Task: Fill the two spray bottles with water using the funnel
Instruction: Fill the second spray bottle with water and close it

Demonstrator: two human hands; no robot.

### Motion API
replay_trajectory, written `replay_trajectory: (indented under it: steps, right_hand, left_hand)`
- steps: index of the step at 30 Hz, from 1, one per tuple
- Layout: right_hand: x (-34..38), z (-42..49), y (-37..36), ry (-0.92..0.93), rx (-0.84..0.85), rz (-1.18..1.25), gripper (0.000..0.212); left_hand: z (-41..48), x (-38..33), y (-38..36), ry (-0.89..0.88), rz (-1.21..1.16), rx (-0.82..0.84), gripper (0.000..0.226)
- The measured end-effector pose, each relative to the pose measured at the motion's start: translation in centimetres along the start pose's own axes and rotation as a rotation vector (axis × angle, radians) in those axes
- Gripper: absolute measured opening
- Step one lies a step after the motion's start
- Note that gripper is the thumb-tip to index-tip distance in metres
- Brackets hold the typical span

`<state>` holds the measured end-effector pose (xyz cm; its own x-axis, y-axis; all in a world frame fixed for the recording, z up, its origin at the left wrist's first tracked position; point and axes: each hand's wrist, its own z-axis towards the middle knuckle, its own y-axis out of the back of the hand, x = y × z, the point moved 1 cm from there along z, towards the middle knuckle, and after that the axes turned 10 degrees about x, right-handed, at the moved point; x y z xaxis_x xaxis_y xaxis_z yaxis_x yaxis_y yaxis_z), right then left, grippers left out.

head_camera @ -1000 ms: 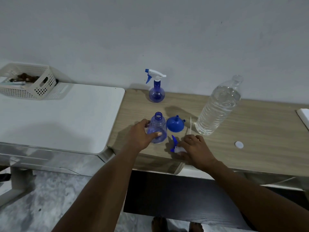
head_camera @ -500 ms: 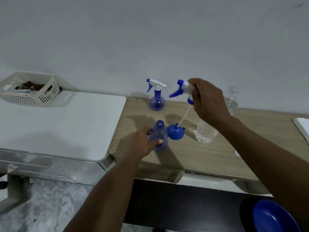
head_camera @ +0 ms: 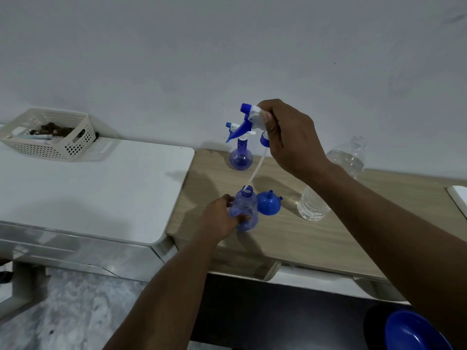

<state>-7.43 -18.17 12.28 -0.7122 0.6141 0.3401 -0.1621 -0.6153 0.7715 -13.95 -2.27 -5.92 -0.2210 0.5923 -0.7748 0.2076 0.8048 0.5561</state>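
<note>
Head view: looking down at a wooden bench by the wall.
Change: the spray top was low near the front edge a second ago; now it is up high, its tube tip at the bottle mouth.
Meaning: this bottle looks filled, ready to close.
Left hand: wrapped around the bottle near the front edge, arm reaching forward.
Right hand: raised, fingers closed on the spray top.
Funnel: upside down beside the bottle.
Second bottle: at the back edge, capped.
Water bottle: right, partly hidden.
</note>
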Motion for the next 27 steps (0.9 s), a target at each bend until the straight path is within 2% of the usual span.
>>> replay_trajectory:
  steps: [8,15,20,23,27]
  right_hand:
    - [-0.2,-0.5,-1.0,0.027,0.099,-0.008,0.024]
    - [-2.0,-5.7,-8.5,-0.116,0.413,0.001,0.022]
    - [-2.3,-7.7,-10.0,-0.061,0.361,0.113,0.019]
    - [-2.0,-7.6,-9.9,-0.017,0.37,0.127,0.019]
    - [-2.6,-7.5,-10.7,-0.158,0.327,0.207,0.031]
  left_hand:
    - [0.4,-0.3,-0.1,0.009,0.004,0.015,0.066]
    - [0.5,-0.4,-0.6,0.01,-0.011,0.022,0.062]
    - [0.7,0.0,-0.7,0.026,-0.015,0.007,0.066]
    - [0.9,0.4,-0.8,0.024,0.0,0.01,0.06]
    - [1.1,0.4,-0.8,0.02,0.005,0.015,0.063]
